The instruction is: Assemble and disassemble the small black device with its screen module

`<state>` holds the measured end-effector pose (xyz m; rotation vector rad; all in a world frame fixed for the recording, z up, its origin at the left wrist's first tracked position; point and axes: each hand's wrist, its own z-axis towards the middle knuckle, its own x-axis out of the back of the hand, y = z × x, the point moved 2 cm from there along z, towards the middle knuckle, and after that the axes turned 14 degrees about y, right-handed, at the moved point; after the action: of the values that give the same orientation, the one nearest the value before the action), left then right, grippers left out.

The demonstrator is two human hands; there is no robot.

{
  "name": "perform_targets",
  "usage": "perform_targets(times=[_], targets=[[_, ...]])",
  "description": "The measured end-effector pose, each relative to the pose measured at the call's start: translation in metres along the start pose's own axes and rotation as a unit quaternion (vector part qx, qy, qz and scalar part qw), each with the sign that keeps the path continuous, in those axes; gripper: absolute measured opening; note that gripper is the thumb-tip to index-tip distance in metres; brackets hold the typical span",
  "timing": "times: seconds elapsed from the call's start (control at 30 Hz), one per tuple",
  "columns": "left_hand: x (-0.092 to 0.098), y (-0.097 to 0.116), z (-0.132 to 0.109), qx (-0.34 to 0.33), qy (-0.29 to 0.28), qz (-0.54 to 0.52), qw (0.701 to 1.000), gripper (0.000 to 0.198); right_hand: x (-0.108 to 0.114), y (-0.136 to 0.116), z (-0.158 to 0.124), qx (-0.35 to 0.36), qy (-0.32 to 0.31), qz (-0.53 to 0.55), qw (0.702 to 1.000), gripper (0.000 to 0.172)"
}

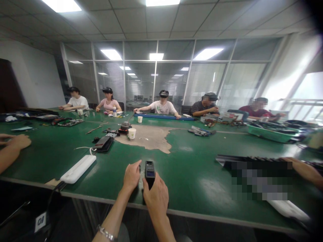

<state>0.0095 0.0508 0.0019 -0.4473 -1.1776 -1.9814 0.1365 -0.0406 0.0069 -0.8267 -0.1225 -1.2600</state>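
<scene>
A black handheld device with a small bluish screen stands out above the table's near edge. My right hand is closed around its lower part, with the thumb along its left side. Just left of the device, my left hand is turned back-up, its fingers curled and the index finger pointing forward. A dark patch shows at its fingertips, too small to identify. A gap separates the left hand from the device. A bracelet circles my left wrist.
On the green table lie a white power strip at left and a black tray-like part at right. Paper cups and electronic parts stand farther back. Neighbours' hands show at both sides; several people sit opposite.
</scene>
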Motion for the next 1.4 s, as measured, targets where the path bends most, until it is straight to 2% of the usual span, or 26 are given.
perform_targets(times=[0.2,0.4,0.6,0.73,0.93,1.17,1.4], targets=[[0.003,0.003,0.0,-0.008,0.008,-0.007,1.0,0.041,0.005,-0.002,0.004,-0.003,-0.012,0.023,1.0,0.037],[0.004,0.003,-0.001,0.001,0.013,-0.013,1.0,0.04,0.007,-0.005,0.012,-0.028,-0.003,0.09,0.996,0.043],[0.003,0.002,-0.002,-0.005,0.011,-0.015,1.0,0.041,0.025,-0.014,0.039,-0.058,0.019,0.169,0.984,0.048],[0.005,0.006,-0.004,-0.005,0.0,-0.013,1.0,0.039,0.031,0.01,0.049,-0.056,0.032,0.152,0.986,0.046],[0.01,0.011,-0.005,-0.001,-0.016,-0.013,1.0,0.038,0.025,0.06,0.036,-0.034,0.026,0.053,0.998,0.045],[0.01,0.013,-0.005,-0.002,-0.023,-0.023,0.999,0.04,0.021,0.071,0.028,-0.024,0.031,0.014,0.999,0.041],[0.012,0.016,-0.006,-0.011,-0.036,-0.013,0.999,0.042,0.015,0.082,0.021,-0.024,0.078,-0.035,0.996,0.054]])
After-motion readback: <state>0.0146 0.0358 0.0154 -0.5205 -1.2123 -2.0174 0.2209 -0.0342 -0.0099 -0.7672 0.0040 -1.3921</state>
